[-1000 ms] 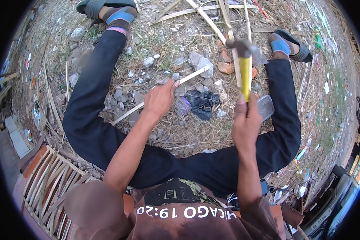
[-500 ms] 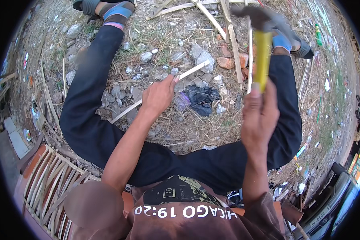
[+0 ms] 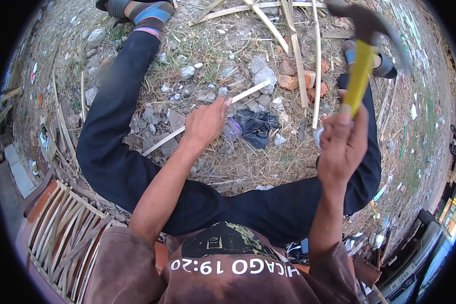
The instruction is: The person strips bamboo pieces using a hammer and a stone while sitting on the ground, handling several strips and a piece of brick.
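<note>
My left hand (image 3: 206,123) is closed around a thin pale wooden strip (image 3: 250,91), which slants up to the right between my legs. The strip's lower end reaches toward my left thigh. Raised on the right, my right hand (image 3: 343,144) grips the yellow handle of a claw hammer (image 3: 360,76). Its dark metal head is up near the top edge, above my right foot, and is partly blurred. Beneath the strip's upper end lies a grey stone (image 3: 262,74). Crumpled black plastic (image 3: 258,127) rests on the ground just right of my left hand.
Longer wooden strips (image 3: 296,61) lie at the far side, next to broken red bricks (image 3: 288,82). A bundle of wooden slats (image 3: 68,238) sits at the lower left. Dry grass, stones and litter cover the ground. A vehicle (image 3: 410,268) shows at the lower right.
My right hand and the hammer have moved to the right, and the hammer head has tilted rightward. My left hand and the strip stay almost where they were.
</note>
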